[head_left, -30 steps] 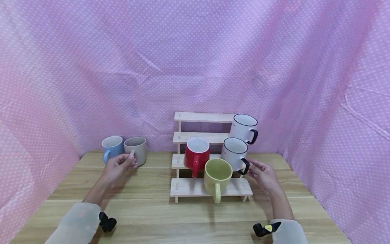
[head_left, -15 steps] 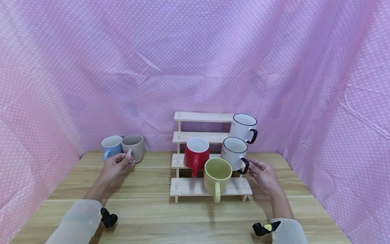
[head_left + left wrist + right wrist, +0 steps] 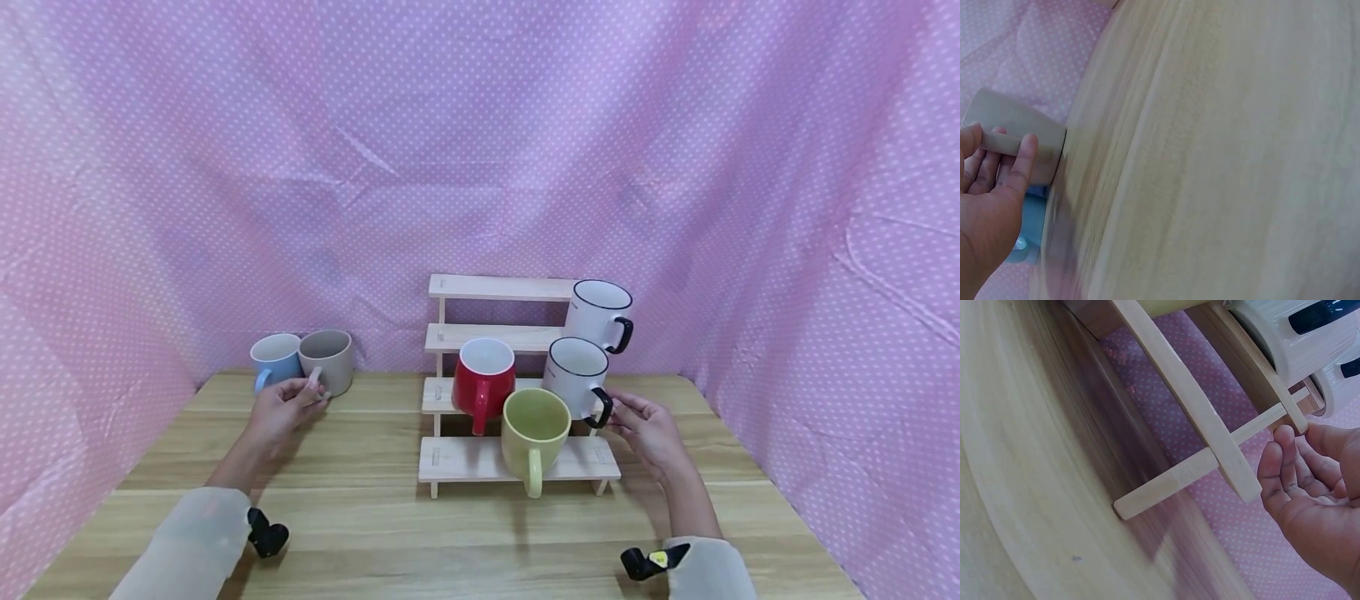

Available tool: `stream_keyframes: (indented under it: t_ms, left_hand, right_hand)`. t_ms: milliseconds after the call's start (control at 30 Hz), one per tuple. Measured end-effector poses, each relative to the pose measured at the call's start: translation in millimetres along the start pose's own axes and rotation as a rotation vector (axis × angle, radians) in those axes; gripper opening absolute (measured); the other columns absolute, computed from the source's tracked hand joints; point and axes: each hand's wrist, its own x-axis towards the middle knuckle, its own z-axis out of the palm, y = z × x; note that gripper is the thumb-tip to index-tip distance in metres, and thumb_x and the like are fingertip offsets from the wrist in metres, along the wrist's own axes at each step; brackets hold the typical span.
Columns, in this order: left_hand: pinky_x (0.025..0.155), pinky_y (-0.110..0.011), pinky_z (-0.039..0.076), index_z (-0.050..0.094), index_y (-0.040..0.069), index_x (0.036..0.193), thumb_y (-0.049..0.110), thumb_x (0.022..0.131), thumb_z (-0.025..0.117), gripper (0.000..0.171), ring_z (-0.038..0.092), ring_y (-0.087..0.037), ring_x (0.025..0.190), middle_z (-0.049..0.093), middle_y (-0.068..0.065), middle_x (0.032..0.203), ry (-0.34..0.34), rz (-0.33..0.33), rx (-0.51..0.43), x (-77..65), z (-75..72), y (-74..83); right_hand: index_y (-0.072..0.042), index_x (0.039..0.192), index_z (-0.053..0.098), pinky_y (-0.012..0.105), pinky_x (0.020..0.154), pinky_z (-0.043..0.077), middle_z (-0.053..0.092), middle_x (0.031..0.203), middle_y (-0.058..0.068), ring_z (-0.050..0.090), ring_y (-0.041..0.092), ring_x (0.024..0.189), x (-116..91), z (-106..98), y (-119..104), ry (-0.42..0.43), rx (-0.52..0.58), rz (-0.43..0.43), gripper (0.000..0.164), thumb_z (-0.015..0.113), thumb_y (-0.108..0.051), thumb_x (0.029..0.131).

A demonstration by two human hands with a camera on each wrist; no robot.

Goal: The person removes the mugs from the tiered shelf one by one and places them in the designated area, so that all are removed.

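At the back left of the table, my left hand (image 3: 279,410) pinches the handle of a grey-beige mug (image 3: 339,367). That mug stands upright against a light blue mug (image 3: 276,357); the left wrist view shows thumb and fingers around its handle (image 3: 1002,143). On the right, my right hand (image 3: 649,433) holds the end of a plank of a stepped wooden rack (image 3: 465,460), thumb on one side and fingertips on the other (image 3: 1300,419). Just by its fingers is the black handle of a white mug (image 3: 573,383) with a black rim.
A second white black-rimmed mug (image 3: 596,315) stands higher on the rack. A red mug (image 3: 483,396) and a yellow-green mug (image 3: 528,446) sit on the lower steps, handles toward the front. Pink dotted cloth (image 3: 480,167) hangs behind and beside the wooden table (image 3: 390,542).
My left hand has shifted the grey-beige mug slightly left and back, closer against the blue mug. My right hand and the rack stay practically still.
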Motion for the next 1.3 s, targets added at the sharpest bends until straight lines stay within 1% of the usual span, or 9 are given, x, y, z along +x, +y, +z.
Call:
stream_keyframes:
  t_ms: [167, 300, 533, 733, 833, 967, 1133, 1233, 1300]
  left_hand:
    - [0.101, -0.033, 0.053, 0.043, -0.016, 0.141, 0.021, 0.107, 0.055, 0.051, 0.069, -0.016, 0.111, 0.053, -0.023, 0.130, 0.000, -0.028, -0.012, 1.6, -0.7, -1.2]
    - [0.101, -0.033, 0.053, 0.043, -0.016, 0.141, 0.021, 0.108, 0.054, 0.051, 0.069, -0.017, 0.112, 0.052, -0.025, 0.131, -0.001, -0.026, -0.014, 0.9, -0.6, -0.1]
    - [0.102, -0.034, 0.052, 0.043, -0.015, 0.141, 0.021, 0.107, 0.056, 0.051, 0.069, -0.017, 0.112, 0.055, -0.020, 0.128, 0.007, -0.057, -0.040, -0.2, 0.6, 0.6]
    - [0.101, -0.034, 0.053, 0.045, -0.016, 0.138, 0.019, 0.106, 0.058, 0.050, 0.070, -0.017, 0.109, 0.061, -0.013, 0.120, 0.012, -0.046, -0.076, 0.3, 0.4, -1.5]
    - [0.101, -0.034, 0.053, 0.046, -0.017, 0.137, 0.021, 0.106, 0.058, 0.050, 0.070, -0.016, 0.107, 0.060, -0.013, 0.119, 0.013, -0.045, -0.062, -0.2, 0.8, -0.2]
    - [0.100, -0.034, 0.054, 0.048, -0.017, 0.135, 0.022, 0.107, 0.055, 0.048, 0.069, -0.013, 0.105, 0.056, -0.015, 0.121, 0.034, -0.053, -0.002, -1.2, 3.6, 4.8]
    - [0.100, -0.035, 0.054, 0.049, -0.017, 0.134, 0.019, 0.108, 0.052, 0.045, 0.067, -0.013, 0.106, 0.051, -0.022, 0.129, 0.084, -0.064, 0.066, -2.1, 9.9, 12.8]
    - [0.096, -0.032, 0.057, 0.052, -0.013, 0.133, 0.025, 0.108, 0.052, 0.046, 0.064, -0.012, 0.103, 0.052, -0.020, 0.129, 0.139, -0.070, 0.167, -4.4, 11.2, 17.3]
    - [0.086, -0.024, 0.059, 0.058, -0.010, 0.129, 0.029, 0.107, 0.053, 0.045, 0.062, -0.010, 0.096, 0.059, -0.019, 0.122, 0.215, -0.046, 0.281, -5.6, 11.3, 19.8]
  right_hand:
    - [-0.007, 0.114, 0.067, 0.025, 0.083, 0.059, 0.075, 0.105, 0.000, 0.069, 0.011, 0.088, 0.8, 0.5, -0.9, 0.005, 0.002, 0.006, 0.018, 0.053, 0.001, 0.105]
    - [-0.007, 0.114, 0.067, 0.025, 0.083, 0.059, 0.075, 0.104, 0.000, 0.069, 0.011, 0.087, 1.1, 1.8, -1.6, 0.017, -0.005, 0.012, 0.017, 0.054, 0.000, 0.105]
    - [-0.009, 0.111, 0.067, 0.025, 0.082, 0.059, 0.075, 0.104, 0.002, 0.069, 0.012, 0.087, 1.2, 1.1, -0.4, 0.005, 0.008, 0.003, 0.019, 0.053, 0.002, 0.104]
    - [-0.008, 0.112, 0.067, 0.026, 0.083, 0.059, 0.075, 0.105, 0.002, 0.069, 0.012, 0.087, 1.4, -0.9, 1.6, -0.002, 0.008, 0.002, 0.018, 0.054, 0.001, 0.104]
    - [-0.008, 0.113, 0.067, 0.025, 0.083, 0.059, 0.074, 0.105, 0.003, 0.069, 0.011, 0.086, 1.1, -1.1, 2.1, -0.002, -0.004, 0.004, 0.018, 0.053, 0.001, 0.105]
    - [-0.008, 0.114, 0.067, 0.025, 0.083, 0.059, 0.075, 0.106, 0.003, 0.070, 0.011, 0.087, 1.1, -0.8, 2.6, 0.000, -0.012, 0.008, 0.019, 0.053, 0.000, 0.105]
    - [-0.011, 0.110, 0.068, 0.025, 0.082, 0.059, 0.075, 0.105, 0.003, 0.070, 0.011, 0.086, 1.0, -0.1, 2.2, 0.010, -0.004, 0.008, 0.018, 0.054, 0.000, 0.105]
    - [-0.011, 0.110, 0.068, 0.025, 0.082, 0.059, 0.075, 0.104, 0.001, 0.070, 0.011, 0.086, 0.7, 0.1, 1.3, 0.011, 0.001, 0.005, 0.018, 0.055, 0.000, 0.104]
    - [-0.011, 0.110, 0.068, 0.025, 0.082, 0.059, 0.075, 0.103, 0.001, 0.070, 0.011, 0.085, 0.6, 0.0, 0.8, 0.009, 0.001, 0.006, 0.018, 0.055, 0.000, 0.104]
